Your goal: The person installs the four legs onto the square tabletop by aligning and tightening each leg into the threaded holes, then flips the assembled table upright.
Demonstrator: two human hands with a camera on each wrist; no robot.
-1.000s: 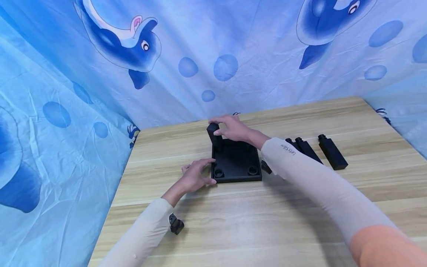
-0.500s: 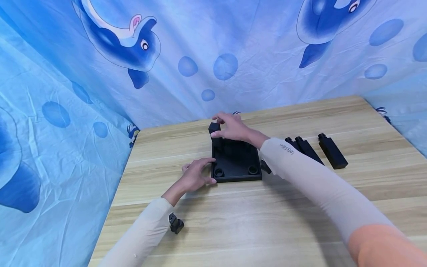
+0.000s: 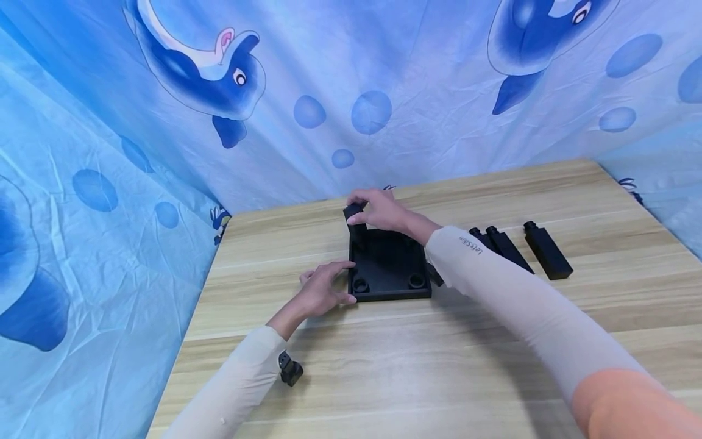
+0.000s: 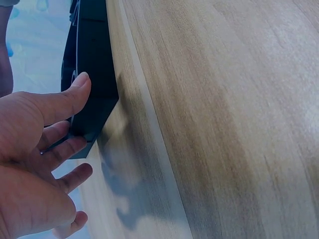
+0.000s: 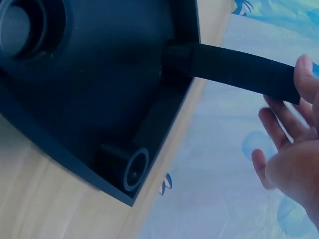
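A black square base with raised edges and round corner sockets lies on the wooden table. One black leg stands nearly upright at its far left corner; in the right wrist view the leg meets the corner socket. My right hand grips the leg's upper end between thumb and fingers. At the near left corner, my left hand holds the base, thumb on the front side and fingers along the left side. A bare socket shows at another corner in the right wrist view.
To the right lie more black legs with knobbed ends: one apart and two side by side, partly behind my right sleeve. A blue curtain with dolphin prints hangs behind and left of the table.
The leg's top has shifted slightly right and the leg stands a little straighter. My right fingers have changed their hold on it. My left hand and the base stay put.
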